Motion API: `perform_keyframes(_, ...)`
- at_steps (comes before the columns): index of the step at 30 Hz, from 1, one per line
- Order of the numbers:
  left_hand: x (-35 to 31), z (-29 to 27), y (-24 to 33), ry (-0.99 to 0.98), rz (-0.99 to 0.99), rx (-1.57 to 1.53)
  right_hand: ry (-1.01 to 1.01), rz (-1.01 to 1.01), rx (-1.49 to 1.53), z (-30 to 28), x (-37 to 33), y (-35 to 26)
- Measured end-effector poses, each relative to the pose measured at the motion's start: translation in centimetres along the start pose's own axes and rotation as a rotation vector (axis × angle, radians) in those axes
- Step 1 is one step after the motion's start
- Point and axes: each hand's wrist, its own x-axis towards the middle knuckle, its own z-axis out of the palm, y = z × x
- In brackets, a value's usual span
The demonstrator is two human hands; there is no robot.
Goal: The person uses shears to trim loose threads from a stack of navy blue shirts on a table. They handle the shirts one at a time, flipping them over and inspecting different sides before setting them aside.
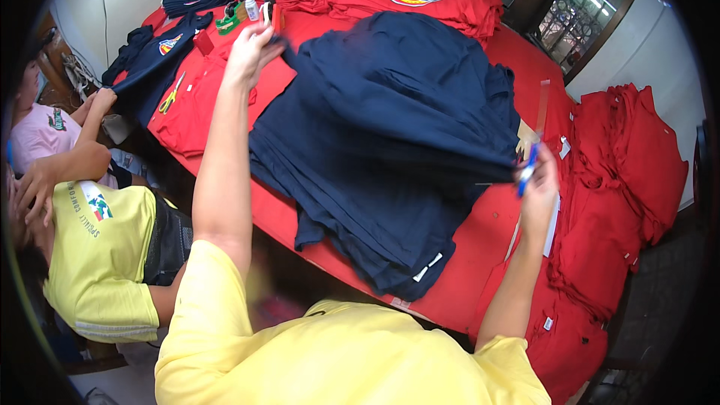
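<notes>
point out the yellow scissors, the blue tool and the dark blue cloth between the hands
Yellow scissors (pixel 170 98): head view, on the handles.
Blue tool (pixel 529 166): head view, on its body.
Dark blue cloth (pixel 405 97): head view, on its upper middle.

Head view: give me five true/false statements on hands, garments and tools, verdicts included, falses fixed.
1. The right hand holds a blue tool. True.
2. The left hand holds the yellow scissors. False: it grips the navy garment; the yellow scissors lie on red cloth, off to the left.
3. A white bottle stands near a green object. True.
4. The garments piled along the right side of the table are navy. False: they are red.
</notes>
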Motion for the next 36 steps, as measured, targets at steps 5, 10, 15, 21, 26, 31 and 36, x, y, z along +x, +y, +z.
perform_keyframes(5,-8.6,7.3,-2.0,-0.280,0.103,0.435,0.195,0.036,-0.123,-3.6,0.2,3.5)
perform_keyframes(10,-26.1,5.0,-5.7,-0.246,-0.124,0.732,-0.392,0.364,0.315,5.4,-10.6,1.3)
perform_keyframes(15,-33.9,8.2,-9.5,-0.154,-0.056,1.003,-0.626,0.137,-0.156,6.4,-17.1,3.7)
perform_keyframes(21,-32.9,9.7,-9.6,-0.149,0.205,1.308,-0.564,0.421,0.275,3.5,-18.3,4.2)
perform_keyframes(26,-31.9,10.1,-7.8,-0.129,0.370,1.436,-0.517,0.432,0.322,1.3,-16.5,3.4)
perform_keyframes(31,-30.0,10.2,-2.9,-0.265,0.374,1.444,-0.535,0.417,0.368,-0.5,-15.9,2.3)
perform_keyframes(36,-26.4,8.9,-5.4,-0.175,-0.362,0.057,-0.604,0.406,0.482,-0.8,-14.9,1.4)
